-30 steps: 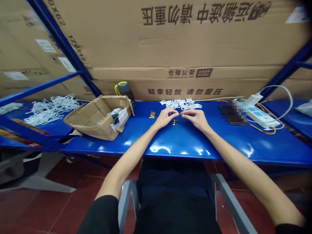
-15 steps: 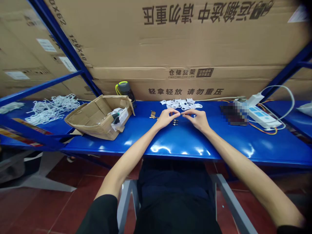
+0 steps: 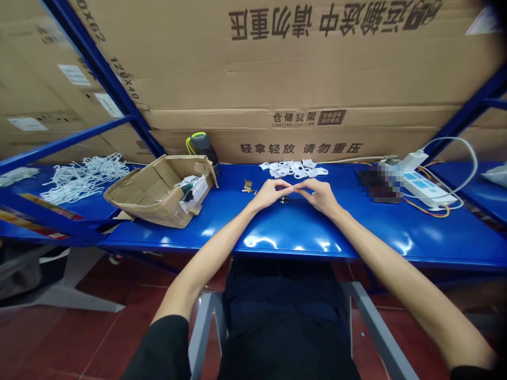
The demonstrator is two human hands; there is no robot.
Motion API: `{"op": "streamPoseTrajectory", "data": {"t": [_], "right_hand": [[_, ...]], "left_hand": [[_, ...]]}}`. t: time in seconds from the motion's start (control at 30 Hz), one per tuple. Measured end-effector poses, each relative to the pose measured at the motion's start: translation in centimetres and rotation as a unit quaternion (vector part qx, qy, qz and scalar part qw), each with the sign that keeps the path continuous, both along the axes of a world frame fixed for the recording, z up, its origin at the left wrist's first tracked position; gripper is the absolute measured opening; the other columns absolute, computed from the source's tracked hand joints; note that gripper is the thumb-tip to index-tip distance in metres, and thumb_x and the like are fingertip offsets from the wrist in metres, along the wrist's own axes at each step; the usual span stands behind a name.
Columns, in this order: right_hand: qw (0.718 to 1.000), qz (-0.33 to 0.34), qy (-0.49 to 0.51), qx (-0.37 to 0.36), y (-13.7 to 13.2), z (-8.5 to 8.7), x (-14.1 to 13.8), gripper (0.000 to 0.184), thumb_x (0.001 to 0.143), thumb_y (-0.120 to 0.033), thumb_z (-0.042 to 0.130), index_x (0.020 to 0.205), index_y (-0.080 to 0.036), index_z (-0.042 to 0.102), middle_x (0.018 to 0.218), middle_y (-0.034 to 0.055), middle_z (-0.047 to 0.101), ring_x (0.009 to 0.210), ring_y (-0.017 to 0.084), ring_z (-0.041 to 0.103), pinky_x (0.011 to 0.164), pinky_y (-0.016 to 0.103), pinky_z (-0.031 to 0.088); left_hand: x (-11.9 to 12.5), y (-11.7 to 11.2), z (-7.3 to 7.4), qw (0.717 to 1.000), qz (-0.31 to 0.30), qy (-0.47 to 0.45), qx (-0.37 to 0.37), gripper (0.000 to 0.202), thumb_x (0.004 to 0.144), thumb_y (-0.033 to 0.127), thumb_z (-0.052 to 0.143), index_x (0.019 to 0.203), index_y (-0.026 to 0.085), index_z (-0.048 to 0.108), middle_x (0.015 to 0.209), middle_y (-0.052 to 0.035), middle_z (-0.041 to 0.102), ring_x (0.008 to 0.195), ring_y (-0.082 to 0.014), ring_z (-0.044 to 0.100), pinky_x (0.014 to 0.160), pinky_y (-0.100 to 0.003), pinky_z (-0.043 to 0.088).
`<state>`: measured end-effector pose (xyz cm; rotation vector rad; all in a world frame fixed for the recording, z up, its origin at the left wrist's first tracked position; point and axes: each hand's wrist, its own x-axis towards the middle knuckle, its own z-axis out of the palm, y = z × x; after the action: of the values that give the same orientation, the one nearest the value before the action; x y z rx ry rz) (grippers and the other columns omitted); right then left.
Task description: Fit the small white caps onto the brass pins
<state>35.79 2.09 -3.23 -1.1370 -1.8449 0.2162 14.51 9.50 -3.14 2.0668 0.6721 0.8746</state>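
The left hand [image 3: 270, 193] and the right hand [image 3: 321, 196] are seen fingertip to fingertip over the blue metal bench [image 3: 277, 232]. A tiny part [image 3: 295, 187] is pinched between the thumbs and forefingers of both hands, the fingers drawn narrow around it; its kind cannot be told. Small brass pins [image 3: 284, 199] are seen lying on the bench at 6 o'clock from the tiny part, just beside the fingertips. A heap of white plastic pieces [image 3: 293, 169] is found at 12 o'clock, near the hands. At 9 o'clock a small brass piece [image 3: 248, 185] is seen, with an open cardboard box [image 3: 154, 195] further out; a white power strip [image 3: 425, 189] is placed at 3 o'clock, well apart
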Motion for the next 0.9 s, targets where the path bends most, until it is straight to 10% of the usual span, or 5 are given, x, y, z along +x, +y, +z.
{"op": "streamPoseTrajectory", "data": {"t": [0.9], "right_hand": [[0.997, -0.052, 0.019, -0.061, 0.70, -0.38, -0.27, 0.035, 0.092, -0.059, 0.068, 0.090, -0.027, 0.082, 0.092, 0.0043, 0.082, 0.078, 0.025, 0.069, 0.077, 0.040, 0.053]], "left_hand": [[-0.45, 0.38, 0.02, 0.988, 0.046, 0.028, 0.142, 0.024, 0.097, 0.041, 0.072, 0.098, 0.020, 0.085, 0.092, -0.0056, 0.078, 0.084, -0.0196, 0.065, 0.083, -0.033, 0.050]]}}
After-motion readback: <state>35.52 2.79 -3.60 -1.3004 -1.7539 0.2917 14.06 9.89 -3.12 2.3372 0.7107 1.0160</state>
